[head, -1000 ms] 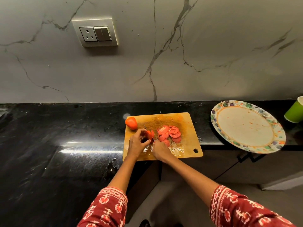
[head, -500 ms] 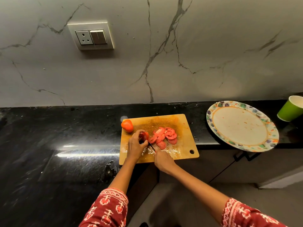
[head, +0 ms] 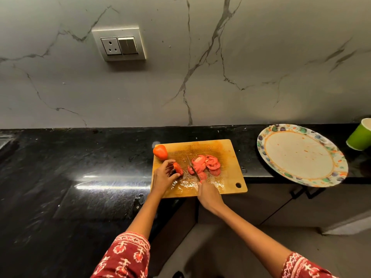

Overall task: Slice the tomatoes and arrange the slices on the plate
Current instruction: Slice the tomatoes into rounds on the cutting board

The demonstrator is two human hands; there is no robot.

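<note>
left hand [head: 163,175]: fingers curling round the tomato end piece [head: 178,168], pinning it on the cutting board [head: 228,155] so it isn't rolling under the blade.
right hand [head: 208,194]: wrapping the knife [head: 193,167] handle; blade is lying between the end piece and the cut pile, tip pointing away from the person.
slices [head: 205,163]: piling up right of the blade, overlapping, out of the cutting line.
whole tomato [head: 160,152]: sitting at the board's far-left corner, partly over the edge, waiting its turn.
plate [head: 263,149]: sitting on the bench [head: 80,157] to the right, well apart from the board, hanging over the bench's front edge; no slices on it yet, only smears.
green cup [head: 359,135]: standing beyond the plate.
vs 0.5 s ago: blade is now sitting further right, against the pile instead of at the held piece; left hand grip looks unchanged.
</note>
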